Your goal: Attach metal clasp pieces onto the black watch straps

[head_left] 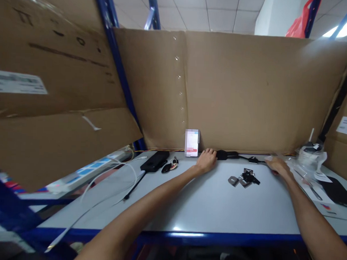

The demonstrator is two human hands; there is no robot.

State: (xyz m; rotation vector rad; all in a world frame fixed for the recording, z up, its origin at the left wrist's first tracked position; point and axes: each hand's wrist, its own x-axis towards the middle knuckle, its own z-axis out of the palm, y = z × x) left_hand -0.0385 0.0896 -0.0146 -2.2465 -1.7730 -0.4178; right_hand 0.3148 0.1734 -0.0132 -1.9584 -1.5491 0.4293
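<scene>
My left hand (207, 160) is at the back of the white table (187, 207), its fingers curled on the left end of a black strap (228, 155). A thin black part of the strap runs right, past a black buckle (254, 160), to my right hand (277, 165), whose fingers are closed around its right end. Between my arms lie several small metal plates (233, 181) with a black piece (250, 177) on top. A phone (192, 143) with a lit screen stands upright against the cardboard, just left of my left hand.
A black power bank (155, 161), keys (174, 163) and a white cable (94, 207) lie on the left. To the right are a plastic-covered cup (309, 154), a spoon (315, 193) and a black phone-like slab (336, 192). Cardboard (250, 91) walls the back.
</scene>
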